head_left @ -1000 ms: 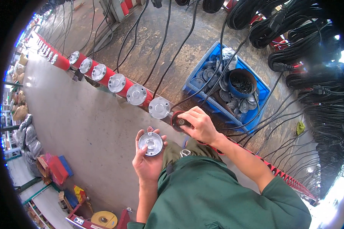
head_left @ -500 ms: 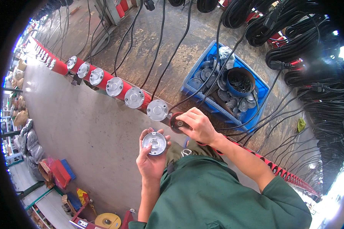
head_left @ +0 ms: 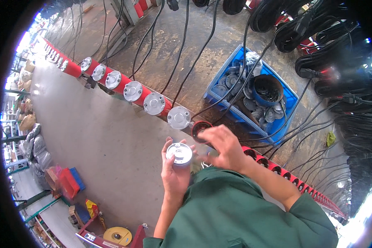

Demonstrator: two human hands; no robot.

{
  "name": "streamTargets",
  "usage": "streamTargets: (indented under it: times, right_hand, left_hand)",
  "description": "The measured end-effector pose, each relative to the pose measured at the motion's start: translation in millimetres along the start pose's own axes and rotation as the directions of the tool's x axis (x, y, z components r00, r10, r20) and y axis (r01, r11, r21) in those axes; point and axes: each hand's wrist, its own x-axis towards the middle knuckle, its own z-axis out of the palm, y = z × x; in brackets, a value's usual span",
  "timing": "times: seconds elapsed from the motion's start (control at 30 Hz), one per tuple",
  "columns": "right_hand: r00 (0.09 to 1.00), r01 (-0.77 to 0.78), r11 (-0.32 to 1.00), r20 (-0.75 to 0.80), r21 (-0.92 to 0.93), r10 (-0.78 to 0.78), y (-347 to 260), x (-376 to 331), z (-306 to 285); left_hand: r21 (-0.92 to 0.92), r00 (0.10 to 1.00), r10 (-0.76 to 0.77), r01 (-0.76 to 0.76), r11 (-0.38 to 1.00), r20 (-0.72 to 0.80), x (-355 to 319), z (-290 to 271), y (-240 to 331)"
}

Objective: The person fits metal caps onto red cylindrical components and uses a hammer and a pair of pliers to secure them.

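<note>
A round silver metal cap [head_left: 182, 153] rests in my left hand [head_left: 174, 178], held between the thumb and the curled fingers. My right hand [head_left: 228, 151] is somewhat blurred, its thumb and fingers apart, with nothing visible in it. Its fingertips hover beside the open end of a red tube [head_left: 195, 135], whose dark inside shows. To the left of that end, a silver cap [head_left: 179, 118] sits on the neighbouring tube, and several more capped red tubes [head_left: 142, 98] continue the row away from me.
Beyond the row, a blue crate [head_left: 273, 138] holds loose grey discs and a round tub [head_left: 268, 89] of small dark pieces. Black cables [head_left: 196, 53] cross the worn tabletop [head_left: 165, 53]. Coiled cables [head_left: 339, 62] lie at the right. Open-ended red tubes [head_left: 273, 166] run to the lower right.
My right hand has drawn back from the open tube end towards me, its fingers parting. My left hand still holds the cap, now tilted differently. The whole view has shifted slightly.
</note>
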Motion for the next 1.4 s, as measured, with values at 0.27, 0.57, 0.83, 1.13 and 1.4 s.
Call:
streamTargets:
  times: [0.27,0.57,0.83,1.13,1.4]
  right_hand:
    - [0.954,-0.202,0.979,0.217,-0.042,0.206,-32,-18,7]
    - [0.710,-0.702,0.694,0.232,0.161,0.665,24,3,-35]
    - [0.791,-0.581,0.804,0.322,0.128,0.520,43,26,-15]
    - [0.783,-0.583,0.804,0.345,0.116,0.518,45,32,-18]
    - [0.808,-0.549,0.826,0.333,0.124,0.487,46,30,-23]
  left_hand:
    - [0.381,0.989,-0.110,0.138,0.914,-0.094,-16,7,-20]
    - [0.950,0.939,0.224,-0.290,0.115,0.260,7,11,-22]
    - [0.846,0.814,0.332,-0.527,0.076,0.477,56,-11,-48]
    - [0.837,0.784,0.372,-0.546,0.031,0.497,62,-16,-55]
    - [0.845,0.790,0.381,-0.533,0.038,0.481,63,-12,-59]
